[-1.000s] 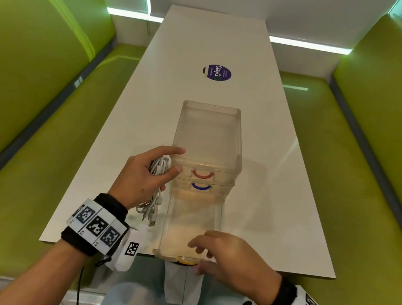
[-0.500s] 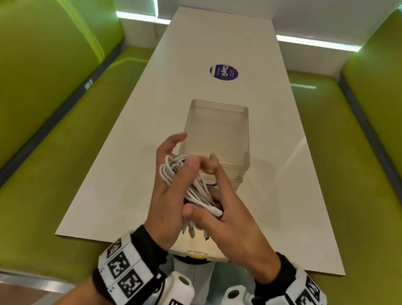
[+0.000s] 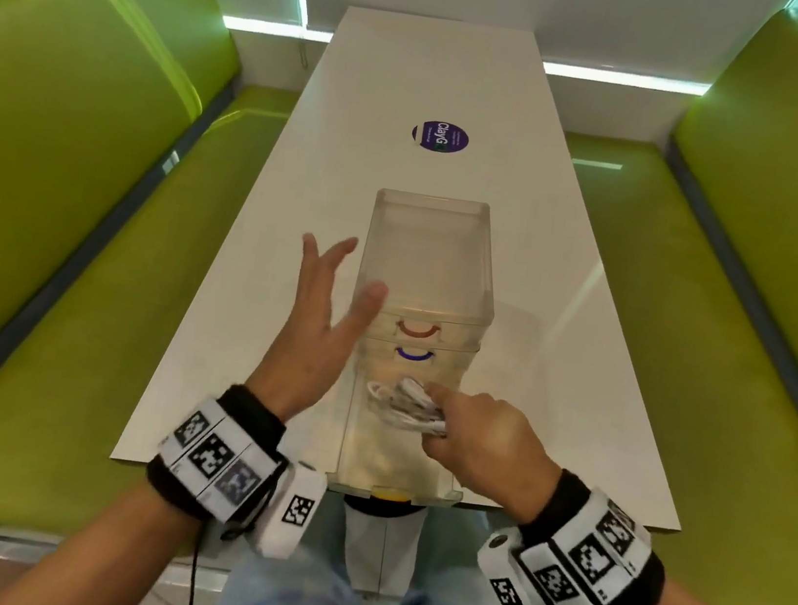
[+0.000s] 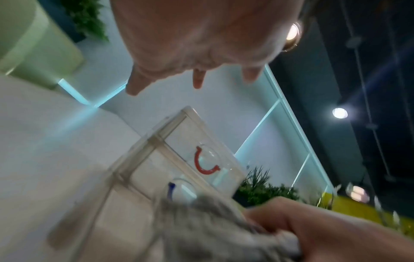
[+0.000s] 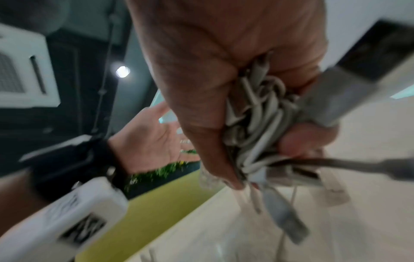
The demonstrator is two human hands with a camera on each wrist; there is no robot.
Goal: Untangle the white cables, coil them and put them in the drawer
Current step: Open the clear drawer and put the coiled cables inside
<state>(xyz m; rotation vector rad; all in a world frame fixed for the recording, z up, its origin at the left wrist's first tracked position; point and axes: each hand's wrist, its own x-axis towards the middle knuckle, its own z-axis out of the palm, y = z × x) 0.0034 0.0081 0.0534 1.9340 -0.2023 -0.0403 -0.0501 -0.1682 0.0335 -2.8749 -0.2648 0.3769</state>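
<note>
A clear plastic drawer unit (image 3: 429, 255) stands on the white table (image 3: 246, 281), with a red handle (image 3: 416, 329) above a blue handle (image 3: 412, 355). Its bottom drawer (image 3: 365, 456) is pulled out toward me. My right hand (image 3: 481, 434) grips the coiled white cables (image 3: 403, 403) and holds them inside that drawer, at its back. In the right wrist view the cables (image 5: 257, 127) are bunched in my fist (image 5: 212, 88). My left hand (image 3: 330, 303) hovers empty beside the unit's left wall, fingers spread. The left wrist view shows these fingers (image 4: 197, 79) straight above the unit (image 4: 179, 156).
Green padded benches (image 3: 42, 201) run along both sides of the table. A round purple sticker (image 3: 440, 136) lies on the table beyond the drawer unit. The pulled-out drawer's yellow handle (image 3: 390, 495) reaches the table's near edge, above my knees.
The cable bundle passed from my left hand to my right, which lowered it into the pulled-out drawer. My left hand let go and moved up and left, opening.
</note>
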